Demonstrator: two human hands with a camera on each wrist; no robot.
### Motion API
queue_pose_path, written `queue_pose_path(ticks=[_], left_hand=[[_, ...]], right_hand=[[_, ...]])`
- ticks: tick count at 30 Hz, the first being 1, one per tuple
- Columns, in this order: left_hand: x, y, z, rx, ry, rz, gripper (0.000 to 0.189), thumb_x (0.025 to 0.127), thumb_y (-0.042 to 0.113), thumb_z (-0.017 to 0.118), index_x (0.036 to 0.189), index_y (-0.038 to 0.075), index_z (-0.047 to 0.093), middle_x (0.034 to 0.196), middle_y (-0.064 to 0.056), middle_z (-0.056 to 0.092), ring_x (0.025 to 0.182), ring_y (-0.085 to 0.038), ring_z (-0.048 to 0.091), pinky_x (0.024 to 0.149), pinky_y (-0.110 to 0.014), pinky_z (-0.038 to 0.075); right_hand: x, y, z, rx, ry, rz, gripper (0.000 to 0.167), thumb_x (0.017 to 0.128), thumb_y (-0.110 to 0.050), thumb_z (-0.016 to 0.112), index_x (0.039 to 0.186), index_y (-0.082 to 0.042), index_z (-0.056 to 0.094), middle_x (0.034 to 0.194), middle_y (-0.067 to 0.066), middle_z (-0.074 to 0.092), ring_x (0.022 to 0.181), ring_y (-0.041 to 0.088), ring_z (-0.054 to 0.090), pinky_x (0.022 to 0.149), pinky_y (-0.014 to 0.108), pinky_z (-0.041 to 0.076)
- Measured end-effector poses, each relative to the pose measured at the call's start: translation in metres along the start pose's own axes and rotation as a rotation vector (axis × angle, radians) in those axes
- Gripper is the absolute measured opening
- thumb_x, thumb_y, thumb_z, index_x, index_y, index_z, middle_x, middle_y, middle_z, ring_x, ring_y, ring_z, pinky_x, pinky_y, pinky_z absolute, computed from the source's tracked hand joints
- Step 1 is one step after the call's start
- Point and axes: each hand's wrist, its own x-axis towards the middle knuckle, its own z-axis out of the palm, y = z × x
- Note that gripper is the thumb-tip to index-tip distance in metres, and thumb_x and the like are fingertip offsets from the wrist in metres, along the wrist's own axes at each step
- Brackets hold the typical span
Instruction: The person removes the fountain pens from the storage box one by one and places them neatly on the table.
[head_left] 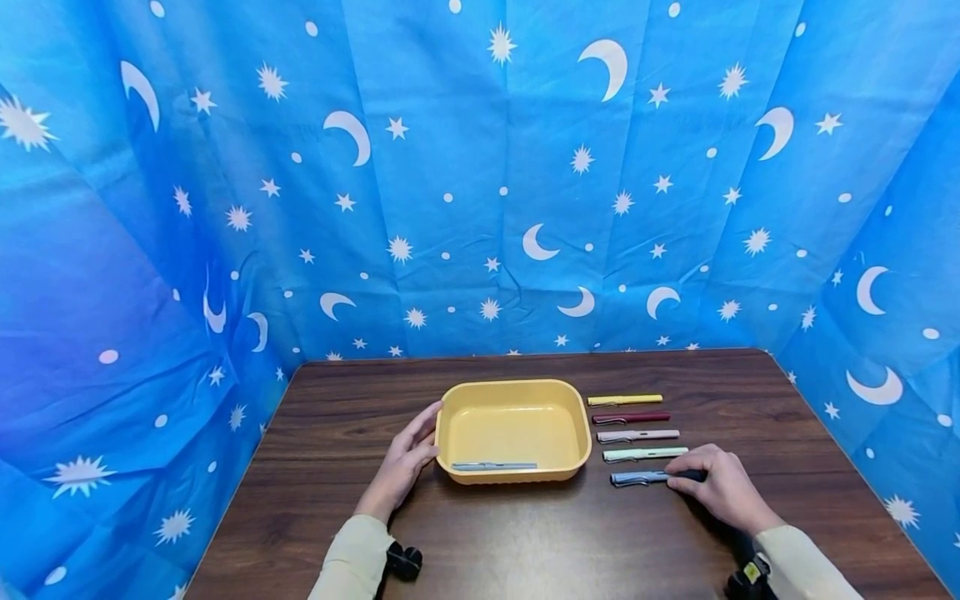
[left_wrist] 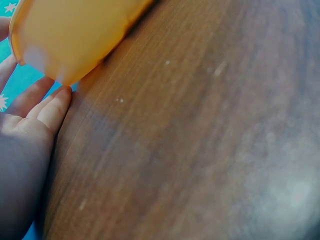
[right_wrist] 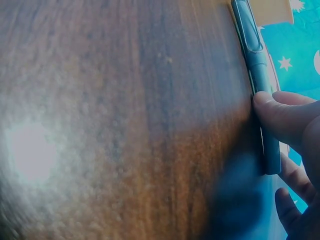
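A yellow rectangular tray (head_left: 513,477) sits on the table, a silvery-grey pen (head_left: 495,466) lying inside along its near wall. At the tray's left side, my left hand (head_left: 405,461) touches the outer wall with extended fingers; the left wrist view shows fingertips (left_wrist: 61,97) against the tray (left_wrist: 75,35). My right hand (head_left: 723,485) pinches the barrel of a dark blue-grey pen (head_left: 637,478) between thumb and fingers. In the right wrist view that pen (right_wrist: 257,70) has a wire-loop clip, and the thumb lies across its barrel. Whether it is lifted, I cannot tell.
Right of the tray, a column of capped pens lies parallel: yellow (head_left: 625,401), dark red (head_left: 631,417), pale pink (head_left: 637,436) and pale green (head_left: 645,454). A blue cloth (head_left: 465,167) with moons and stars surrounds the dark wooden table (head_left: 525,533).
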Motion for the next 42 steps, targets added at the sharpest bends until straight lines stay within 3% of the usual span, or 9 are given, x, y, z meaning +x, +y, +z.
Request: queue_pose_path(ticks=[8, 20, 35, 42], left_hand=[[0.0019, -0.0012, 0.0007, -0.007, 0.010, 0.005, 0.073, 0.094, -0.004, 0.056, 0.162, 0.017, 0.041, 0.167, -0.019, 0.034, 0.152, -0.037, 0.039, 0.105, -0.026, 0.051], [0.0016, -0.0024, -0.0012, -0.033, -0.029, 0.037, 0.073, 0.095, -0.007, 0.053, 0.163, 0.012, 0.037, 0.167, -0.024, 0.031, 0.153, -0.040, 0.035, 0.107, -0.027, 0.050], [0.0018, -0.0021, -0.0007, -0.034, -0.013, 0.018, 0.071, 0.096, -0.002, 0.056, 0.162, 0.016, 0.040, 0.168, -0.019, 0.033, 0.152, -0.036, 0.037, 0.106, -0.026, 0.051], [0.0015, -0.0025, -0.0015, -0.025, -0.022, 0.025, 0.072, 0.095, -0.003, 0.056, 0.163, 0.013, 0.037, 0.168, -0.022, 0.031, 0.153, -0.039, 0.035, 0.106, -0.026, 0.050]], right_hand=[[0.0003, -0.0016, 0.0012, 0.003, 0.011, 0.013, 0.020, 0.082, -0.014, 0.089, 0.090, -0.031, 0.084, 0.091, -0.019, 0.074, 0.094, 0.016, 0.069, 0.082, 0.042, 0.059], [0.0000, -0.0037, -0.0002, -0.004, 0.010, 0.028, 0.018, 0.082, -0.013, 0.089, 0.092, -0.027, 0.084, 0.093, -0.016, 0.076, 0.095, 0.019, 0.070, 0.083, 0.047, 0.060], [-0.0023, -0.0041, -0.0008, -0.005, 0.018, 0.041, 0.017, 0.081, -0.014, 0.089, 0.093, -0.025, 0.085, 0.093, -0.014, 0.075, 0.096, 0.021, 0.071, 0.084, 0.047, 0.059], [-0.0026, -0.0034, -0.0004, -0.008, 0.012, 0.049, 0.017, 0.081, -0.015, 0.090, 0.093, -0.026, 0.085, 0.094, -0.014, 0.075, 0.097, 0.021, 0.071, 0.085, 0.048, 0.059]])
